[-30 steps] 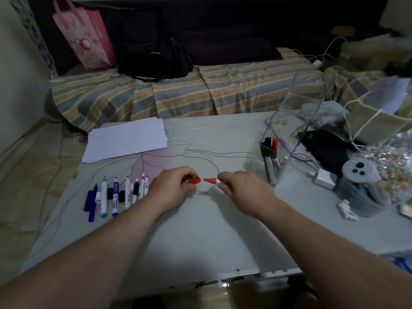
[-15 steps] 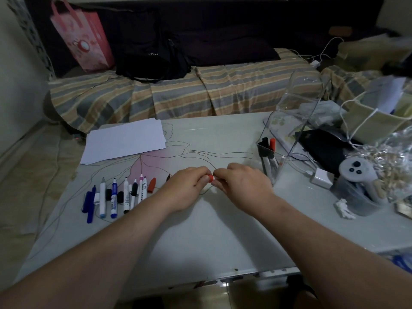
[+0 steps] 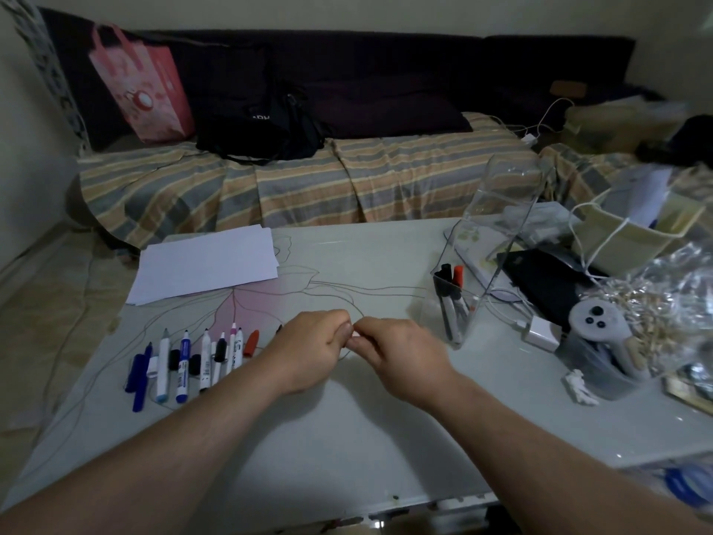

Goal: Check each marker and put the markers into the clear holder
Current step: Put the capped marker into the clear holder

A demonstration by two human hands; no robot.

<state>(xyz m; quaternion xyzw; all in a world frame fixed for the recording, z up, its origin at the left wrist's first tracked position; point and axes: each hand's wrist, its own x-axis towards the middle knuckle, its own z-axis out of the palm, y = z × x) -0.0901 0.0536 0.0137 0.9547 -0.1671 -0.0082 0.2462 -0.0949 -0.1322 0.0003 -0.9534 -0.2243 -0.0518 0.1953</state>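
Roughly 3 markers (image 3: 451,295) already upright in clear holder (image 3: 497,241); about 9 more (image 3: 185,364) lying on table (image 3: 347,438). Left hand (image 3: 308,349) and right hand (image 3: 397,357) pressed together, fingers curled, contents hidden.

A broad bare stretch of the pale glass-topped table (image 3: 347,438) lies open in front of and between the forearms, and another runs across its far middle between the stack of white paper sheets (image 3: 208,268) and the clear plastic holder (image 3: 482,264). To the left, a row of loose markers with blue, black, pink and red caps (image 3: 193,361) takes up the surface. To the right, past the holder, the way is crowded by a white charger block (image 3: 542,334), a grey game controller (image 3: 596,322), a black flat pouch (image 3: 548,279) and crinkled clear wrapping (image 3: 663,299).
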